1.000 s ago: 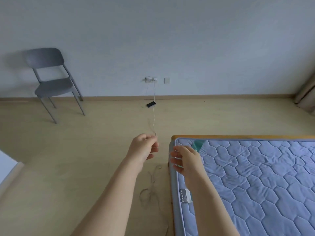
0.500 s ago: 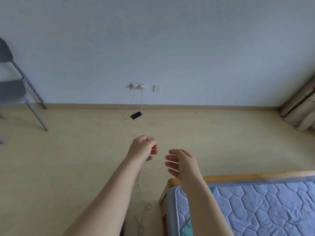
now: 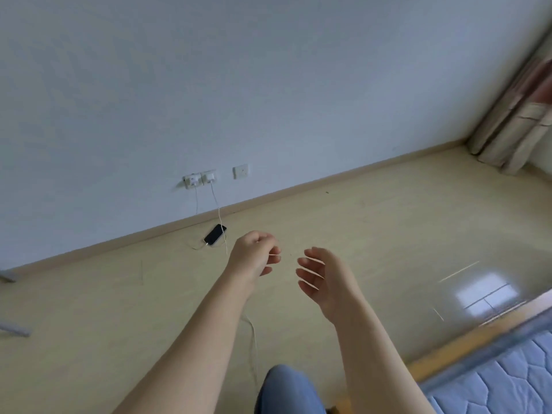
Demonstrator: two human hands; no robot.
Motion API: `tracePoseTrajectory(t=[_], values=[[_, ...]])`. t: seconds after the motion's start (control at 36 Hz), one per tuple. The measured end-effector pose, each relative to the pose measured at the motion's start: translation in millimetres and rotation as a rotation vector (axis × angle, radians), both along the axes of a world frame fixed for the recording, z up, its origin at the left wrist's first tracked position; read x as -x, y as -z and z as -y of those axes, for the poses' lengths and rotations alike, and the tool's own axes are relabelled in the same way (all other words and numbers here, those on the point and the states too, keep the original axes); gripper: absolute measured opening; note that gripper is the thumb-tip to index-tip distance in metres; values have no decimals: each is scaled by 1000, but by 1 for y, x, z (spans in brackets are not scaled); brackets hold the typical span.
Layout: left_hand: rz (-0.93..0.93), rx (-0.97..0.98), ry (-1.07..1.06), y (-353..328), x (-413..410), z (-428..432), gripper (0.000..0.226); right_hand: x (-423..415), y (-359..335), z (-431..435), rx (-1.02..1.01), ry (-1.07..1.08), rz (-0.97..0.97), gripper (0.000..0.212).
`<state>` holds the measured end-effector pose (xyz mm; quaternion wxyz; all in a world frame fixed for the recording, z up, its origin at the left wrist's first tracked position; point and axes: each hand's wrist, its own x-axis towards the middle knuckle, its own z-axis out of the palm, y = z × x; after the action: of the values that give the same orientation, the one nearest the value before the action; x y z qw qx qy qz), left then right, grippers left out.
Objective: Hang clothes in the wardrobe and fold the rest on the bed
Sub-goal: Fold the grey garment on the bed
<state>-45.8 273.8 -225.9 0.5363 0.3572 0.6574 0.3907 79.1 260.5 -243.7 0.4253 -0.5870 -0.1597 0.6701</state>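
Any marking on the two white plugs (image 3: 200, 179) in the wall socket was too small to read, and the black phone (image 3: 215, 234) lay face down on the floor by the skirting board, so it showed no lettering. Both bare forearms were extended forward over the floor at mid-frame. The left hand (image 3: 255, 253) had its fingers curled in, thumb against forefinger, pinching the thin white cable (image 3: 219, 218) that ran down from the right plug; the cable showed again below that forearm. The right hand (image 3: 324, 277) was just beside it, apart from it – palm turned inward, fingers loosely spread and holding nothing. The bed (image 3: 513, 380) – blue quilted mattress on a wooden frame – occupied the lower right corner, blurred, well clear of both hands. A denim-clad knee (image 3: 286, 389) was at the bottom edge, and a curtain (image 3: 513, 127) hung at the upper right.
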Motion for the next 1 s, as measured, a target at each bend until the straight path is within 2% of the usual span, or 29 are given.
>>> tracePoseTrajectory(t=[0.06,0.19,0.31,0.39,0.81,1.0], values=[[-13,-4,6,0,-2,-22,11,-1,-1,-23,8,12,-33,11],[-20,-63,64,-2,-44,-139,10,-35,-4,-144,-81,56,-60,10],[-24,-85,131,-15,-97,-238,12,-84,-17,-233,-134,81,-21,9],[-23,-106,226,-26,-143,-295,13,-130,-27,-279,-144,188,13,10],[91,-49,800,-7,-404,-490,13,-353,-7,-407,-39,787,34,10],[15,-119,1068,-9,-523,-557,13,-455,-22,-461,-52,1003,46,10]])
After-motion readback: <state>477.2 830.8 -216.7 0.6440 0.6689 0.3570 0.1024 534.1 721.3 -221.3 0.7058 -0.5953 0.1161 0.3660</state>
